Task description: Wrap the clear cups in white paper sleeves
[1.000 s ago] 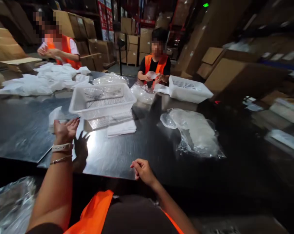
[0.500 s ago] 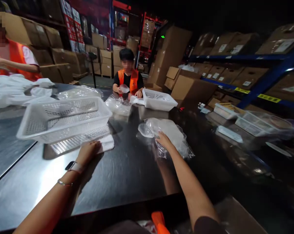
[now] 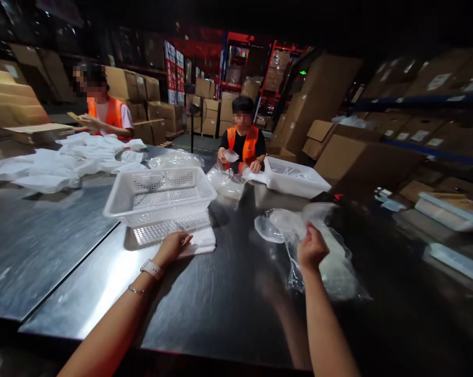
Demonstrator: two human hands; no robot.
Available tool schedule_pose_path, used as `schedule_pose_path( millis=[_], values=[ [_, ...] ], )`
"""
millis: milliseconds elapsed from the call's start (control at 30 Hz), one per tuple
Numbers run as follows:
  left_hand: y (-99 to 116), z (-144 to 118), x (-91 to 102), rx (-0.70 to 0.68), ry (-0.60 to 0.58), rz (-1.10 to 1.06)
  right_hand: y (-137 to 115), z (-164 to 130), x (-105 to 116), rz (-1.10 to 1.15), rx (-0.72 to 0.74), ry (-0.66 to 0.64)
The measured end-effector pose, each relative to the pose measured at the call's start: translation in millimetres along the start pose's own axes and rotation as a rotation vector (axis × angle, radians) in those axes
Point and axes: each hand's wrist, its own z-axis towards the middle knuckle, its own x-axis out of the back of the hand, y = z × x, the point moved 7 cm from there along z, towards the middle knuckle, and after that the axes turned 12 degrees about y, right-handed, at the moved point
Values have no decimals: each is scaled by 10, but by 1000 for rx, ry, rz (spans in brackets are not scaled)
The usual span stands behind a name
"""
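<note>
My right hand (image 3: 313,248) is closed in a pinch on a thin translucent rounded plastic piece (image 3: 321,211), raised over a clear plastic bag (image 3: 340,272) of similar pale pieces. Another clear rounded piece (image 3: 268,229) lies at the bag's left edge. My left hand (image 3: 174,246), its fingers curled together, rests at the left end of a flat white folded stack (image 3: 202,241). Whatever is between those fingers is hidden. Just behind it stands a white perforated plastic basket (image 3: 161,214).
A pile of white packets (image 3: 67,162) lies on the metal table (image 3: 228,303) at left. Across sits a co-worker in an orange vest (image 3: 256,144), beside a second white basket (image 3: 295,183). Another co-worker (image 3: 105,118) is at far left. White trays (image 3: 452,212) stand at right.
My right hand has lifted off the bag, and a translucent piece now shows in its fingers. My left hand stays by the white stack. The view has turned left.
</note>
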Motion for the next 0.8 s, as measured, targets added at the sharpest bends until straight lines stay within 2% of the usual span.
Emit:
schedule_pose_path(
  millis=[133,200,267,367,467,533,633,700,800],
  values=[
    [-66,-7,-26,-23,-27,28,-177,-418,-614,-174,242,-506],
    [-52,-15,-24,-53,-59,18,-175,-671,-816,-265,283,-647],
    [-16,-17,-23,-81,-90,11,-198,-857,-918,-324,314,-708],
    [11,3,-23,-74,-67,36,-278,-1009,-959,-373,385,-721],
    [-28,35,-38,-11,20,78,-267,-1092,-995,-372,464,-692],
    [-77,51,-34,38,97,96,-176,-1143,-1058,-351,551,-642],
    [-152,65,29,95,224,99,8,-1172,-1140,-276,664,-437],
    [-187,73,80,119,282,80,148,-1182,-1186,-234,673,-328],
    [-203,96,138,125,320,25,360,-1219,-1297,-194,640,-351]
  ],
)
